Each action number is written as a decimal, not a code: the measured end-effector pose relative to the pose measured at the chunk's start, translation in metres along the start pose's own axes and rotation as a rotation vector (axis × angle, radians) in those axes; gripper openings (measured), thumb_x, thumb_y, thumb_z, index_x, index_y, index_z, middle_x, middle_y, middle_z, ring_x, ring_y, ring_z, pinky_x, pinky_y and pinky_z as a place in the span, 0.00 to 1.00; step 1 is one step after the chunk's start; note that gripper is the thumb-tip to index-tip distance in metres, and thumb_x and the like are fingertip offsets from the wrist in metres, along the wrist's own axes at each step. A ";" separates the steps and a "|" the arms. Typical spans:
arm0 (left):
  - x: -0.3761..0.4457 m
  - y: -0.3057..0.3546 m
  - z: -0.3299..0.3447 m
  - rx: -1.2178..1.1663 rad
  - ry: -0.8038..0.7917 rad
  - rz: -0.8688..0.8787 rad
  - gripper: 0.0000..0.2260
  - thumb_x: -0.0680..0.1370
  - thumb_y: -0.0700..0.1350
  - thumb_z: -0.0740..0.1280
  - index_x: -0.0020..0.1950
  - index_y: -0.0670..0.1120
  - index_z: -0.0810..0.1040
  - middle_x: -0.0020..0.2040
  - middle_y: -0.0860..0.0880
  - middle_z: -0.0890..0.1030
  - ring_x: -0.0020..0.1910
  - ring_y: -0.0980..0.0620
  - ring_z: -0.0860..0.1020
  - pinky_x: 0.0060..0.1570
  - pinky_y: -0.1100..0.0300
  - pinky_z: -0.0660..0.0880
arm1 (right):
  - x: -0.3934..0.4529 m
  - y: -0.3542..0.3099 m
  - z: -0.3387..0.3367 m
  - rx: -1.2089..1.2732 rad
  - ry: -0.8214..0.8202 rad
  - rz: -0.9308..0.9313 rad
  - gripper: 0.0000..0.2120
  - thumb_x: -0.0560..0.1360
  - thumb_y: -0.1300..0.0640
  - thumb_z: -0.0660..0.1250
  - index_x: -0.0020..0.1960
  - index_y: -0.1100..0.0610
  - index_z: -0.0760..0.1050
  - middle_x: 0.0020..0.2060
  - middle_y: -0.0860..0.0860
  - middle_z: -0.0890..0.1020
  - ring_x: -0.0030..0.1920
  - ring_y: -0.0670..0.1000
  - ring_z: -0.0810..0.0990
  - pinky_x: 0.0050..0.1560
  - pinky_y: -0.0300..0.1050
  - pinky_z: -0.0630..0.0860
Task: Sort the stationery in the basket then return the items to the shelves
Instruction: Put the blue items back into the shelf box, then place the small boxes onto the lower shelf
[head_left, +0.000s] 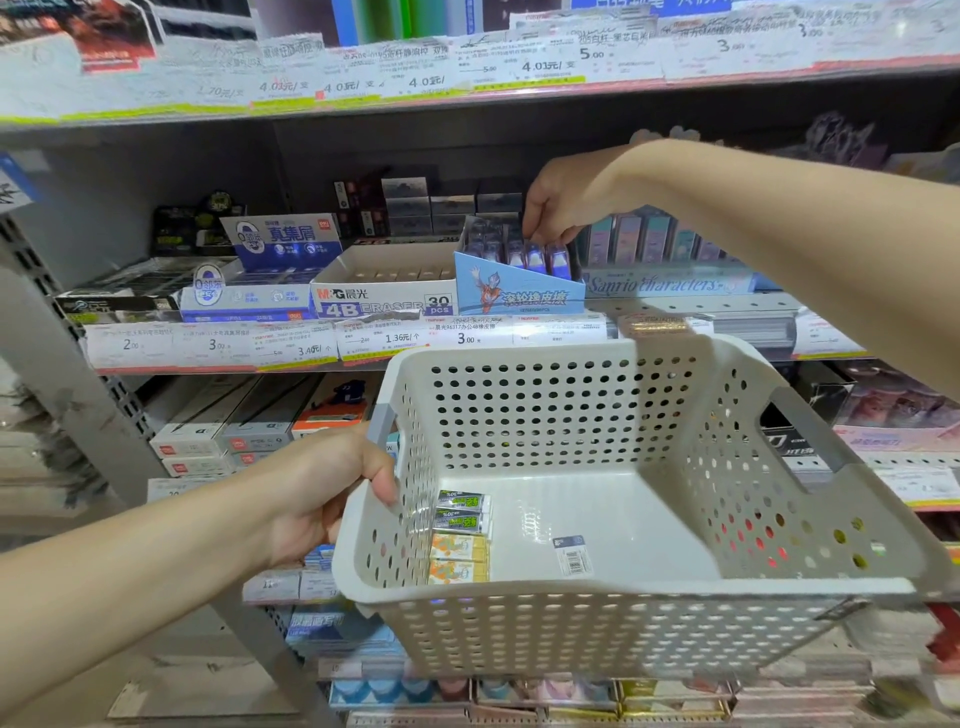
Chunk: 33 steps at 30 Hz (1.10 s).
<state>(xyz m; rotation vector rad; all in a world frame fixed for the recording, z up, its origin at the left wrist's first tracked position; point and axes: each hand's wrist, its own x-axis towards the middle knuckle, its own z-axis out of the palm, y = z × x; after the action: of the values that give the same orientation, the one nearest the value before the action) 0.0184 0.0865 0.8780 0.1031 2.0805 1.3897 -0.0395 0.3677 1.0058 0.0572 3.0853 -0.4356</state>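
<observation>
1. The left hand grips the perforated white basket by its left handle, held in front of the shelves.
2. Inside, green-wrapped erasers and yellow erasers lie against the left wall, a small barcoded packet nearer the middle; the right floor is bare.
3. On the shelf, a 4B eraser box stands just left of the blue display box.
4. The right hand pinches a purple packet in that display box.

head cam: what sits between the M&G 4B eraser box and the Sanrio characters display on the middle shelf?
In the head view, a blue display box of purple-packaged erasers stands between the 4B eraser box and the Sanrio display. The right hand pinches at one pack in it.
</observation>
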 end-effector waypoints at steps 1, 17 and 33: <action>0.000 0.000 0.000 0.006 -0.001 -0.018 0.29 0.54 0.35 0.63 0.55 0.35 0.78 0.42 0.37 0.79 0.42 0.39 0.78 0.53 0.42 0.75 | -0.001 0.000 0.000 -0.005 0.017 -0.007 0.07 0.77 0.61 0.64 0.54 0.59 0.78 0.48 0.52 0.80 0.44 0.47 0.80 0.48 0.36 0.77; -0.008 -0.004 0.001 -0.026 0.023 -0.031 0.22 0.53 0.34 0.62 0.46 0.40 0.78 0.42 0.37 0.78 0.44 0.38 0.74 0.50 0.47 0.65 | -0.020 0.004 0.015 -0.185 0.444 -0.199 0.13 0.79 0.58 0.58 0.62 0.56 0.72 0.57 0.55 0.77 0.55 0.57 0.76 0.56 0.47 0.73; -0.017 -0.008 0.014 0.001 0.075 0.040 0.17 0.55 0.35 0.63 0.42 0.35 0.76 0.37 0.38 0.78 0.37 0.43 0.77 0.40 0.56 0.75 | -0.085 -0.030 0.181 -0.340 -0.102 -0.658 0.14 0.75 0.51 0.63 0.58 0.56 0.74 0.52 0.51 0.79 0.50 0.55 0.78 0.42 0.43 0.72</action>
<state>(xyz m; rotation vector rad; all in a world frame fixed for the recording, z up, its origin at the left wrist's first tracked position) 0.0419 0.0874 0.8759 0.0951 2.1517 1.4364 0.0476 0.2861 0.8423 -0.9625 2.9491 0.0906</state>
